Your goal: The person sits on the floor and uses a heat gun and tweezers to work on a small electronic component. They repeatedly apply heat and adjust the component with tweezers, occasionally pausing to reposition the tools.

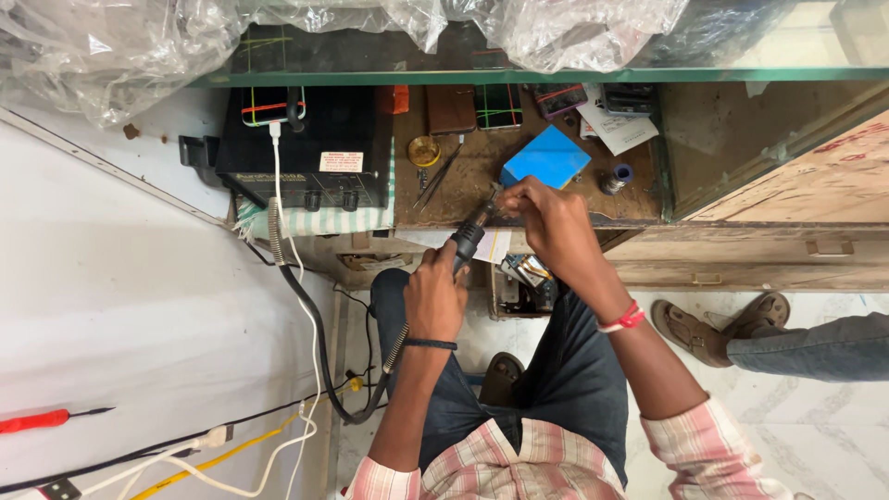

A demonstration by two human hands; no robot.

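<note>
two hands: left (435, 298) clamped on black hot-air handle (468, 241), right (546, 215) pinching something unseen, perhaps tweezers.

2 hands (435, 296), 1 hot-air wand (468, 241), 1 black station (310, 148), 1 blue pad (548, 157), 1 red screwdriver (37, 420).

A small electronics repair shop, by the look of it: a worn wooden desk (463, 190) under a glass counter (519, 76), a black rework station (310, 153), phones (498, 105), tweezers (437, 178) and a solder spool (610, 181).
</note>
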